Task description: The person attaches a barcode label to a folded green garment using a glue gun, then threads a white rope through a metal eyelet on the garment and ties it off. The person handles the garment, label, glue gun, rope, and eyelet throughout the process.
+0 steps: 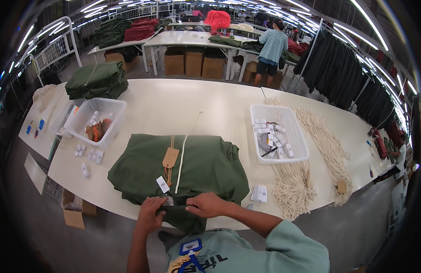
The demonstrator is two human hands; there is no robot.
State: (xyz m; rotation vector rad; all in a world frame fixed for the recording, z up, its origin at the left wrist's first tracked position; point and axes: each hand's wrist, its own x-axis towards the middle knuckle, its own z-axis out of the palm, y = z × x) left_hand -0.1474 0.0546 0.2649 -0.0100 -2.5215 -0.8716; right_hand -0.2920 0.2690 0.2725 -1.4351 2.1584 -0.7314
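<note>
A folded pile of dark green garments lies in front of me on the white table. At its near edge my left hand is closed on the green fabric, just beside a small pale label. To the right, my right hand pinches the same edge, its fingers curled and partly hidden. A brown card tag on orange-brown strings lies on top of the fabric. Below it is a white printed tag, close to my left fingers. A cream cord runs across the pile.
White baskets of tags stand on the left and right. Bundles of cream cords lie at right, near a stack of white tags. More green garments sit back left. A person stands beyond.
</note>
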